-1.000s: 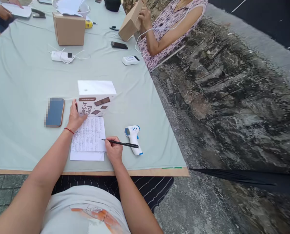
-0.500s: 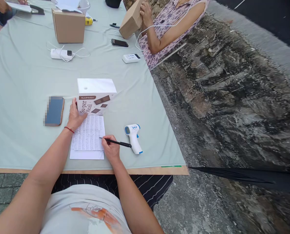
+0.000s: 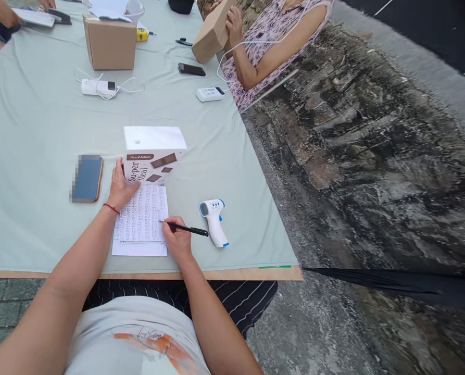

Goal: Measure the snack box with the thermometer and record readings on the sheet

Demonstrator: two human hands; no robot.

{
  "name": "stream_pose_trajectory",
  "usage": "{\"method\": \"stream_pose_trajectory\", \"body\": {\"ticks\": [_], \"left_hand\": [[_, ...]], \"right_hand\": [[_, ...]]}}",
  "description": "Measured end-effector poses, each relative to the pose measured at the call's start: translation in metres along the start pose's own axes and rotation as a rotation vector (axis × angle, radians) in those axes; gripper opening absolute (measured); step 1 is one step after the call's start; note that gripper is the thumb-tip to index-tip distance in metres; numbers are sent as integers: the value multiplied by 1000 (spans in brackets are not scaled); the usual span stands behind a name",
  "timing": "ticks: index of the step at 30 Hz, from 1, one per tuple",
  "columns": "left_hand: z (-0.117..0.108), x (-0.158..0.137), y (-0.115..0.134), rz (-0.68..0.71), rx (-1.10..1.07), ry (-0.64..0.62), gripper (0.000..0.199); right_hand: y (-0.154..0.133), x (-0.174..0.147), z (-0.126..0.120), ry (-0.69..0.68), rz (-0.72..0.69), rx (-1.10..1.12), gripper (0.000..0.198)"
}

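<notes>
a pen on the paper, a hand by the box

the right hand (image 3: 178,240) is closed around a black pen (image 3: 185,227). the pen tip touches the right edge of a paper (image 3: 142,214) full of small writing. the paper lies on the bench (image 3: 33,130), a bit left of the middle of the frame. a second white sheet (image 3: 138,249) peeks out under it, near the bench edge.

the left hand (image 3: 122,188) lies flat with its fingers spread a little. it presses on the top left of the paper and touches the left side of a white box (image 3: 154,154). it holds nothing. the box stands upright just above the paper.

a phone (image 3: 87,178) lies left of that hand, near it but not touching. a white and blue thermometer gun (image 3: 214,221) lies right of the pen, just beside its back end.

at the upper left of the frame sits a brown box (image 3: 110,44). at the top middle, another person's hand (image 3: 232,23) holds a second brown box (image 3: 212,32).
</notes>
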State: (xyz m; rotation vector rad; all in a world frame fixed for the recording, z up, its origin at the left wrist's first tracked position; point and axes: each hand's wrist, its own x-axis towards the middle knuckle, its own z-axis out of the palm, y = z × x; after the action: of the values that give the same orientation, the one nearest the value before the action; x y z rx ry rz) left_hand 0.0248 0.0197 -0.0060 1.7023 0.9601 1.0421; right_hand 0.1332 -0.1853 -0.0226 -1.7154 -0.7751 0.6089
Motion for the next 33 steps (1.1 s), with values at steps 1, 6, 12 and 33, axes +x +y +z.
{"method": "stream_pose_trajectory", "body": {"ticks": [1,6,12,33], "left_hand": [[0,0,1,7,21,2,94],[-1,-1,4,28,52,7,92],[-3,-1,6,20,83,-22,92],[-3,-2,9,-5,171,-30,89]], "right_hand": [[0,0,0,0,-3,4,23],[-2,0,0,6,-1,20,22],[-4,0,0,22,13,31,24],[-2,-1,0,84,12,62,23]]}}
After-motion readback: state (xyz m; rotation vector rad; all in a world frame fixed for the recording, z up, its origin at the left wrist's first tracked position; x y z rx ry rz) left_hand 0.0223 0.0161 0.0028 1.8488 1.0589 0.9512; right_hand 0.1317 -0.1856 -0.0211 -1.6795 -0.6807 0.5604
